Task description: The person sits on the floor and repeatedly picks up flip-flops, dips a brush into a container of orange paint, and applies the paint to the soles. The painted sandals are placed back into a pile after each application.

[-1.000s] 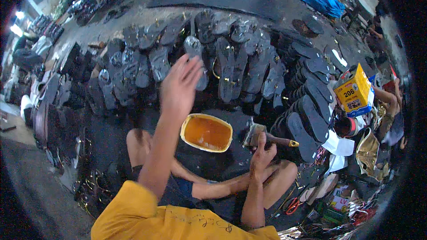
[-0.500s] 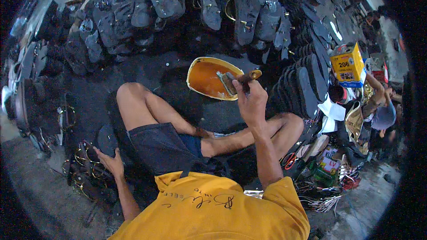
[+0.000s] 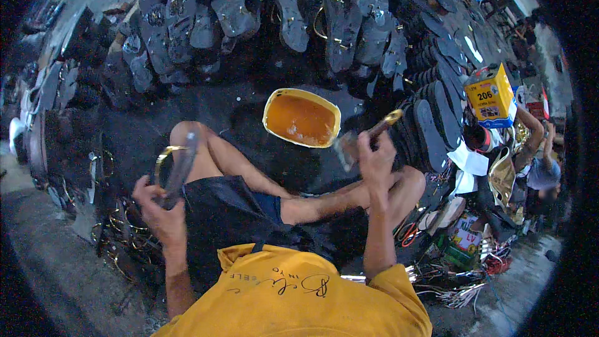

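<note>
A dark sandal (image 3: 181,171) with a gold-coloured strap is raised over my left knee, tilted and slightly blurred. My left hand (image 3: 163,209) is closed around its lower end. On the other side, my right hand (image 3: 377,159) grips the wooden handle of a flat brush (image 3: 382,126); the bristle end is smeared by motion and points left. Between the hands and farther off stands a pale yellow tub (image 3: 267,126) holding amber-orange liquid or glue. The brush is apart from the tub, to its right.
Dark sandals (image 3: 290,19) ring the far side. Stacked black soles (image 3: 430,128) stand at right, with a yellow box (image 3: 490,97) and white paper (image 3: 465,165) beyond. More gold-strapped sandals (image 3: 121,231) lie at my left. Another person's arm (image 3: 530,128) shows at far right.
My left hand has come up from the pile with a sandal, where it was open before. My right hand has lifted the brush out of the tub and moved it right.
</note>
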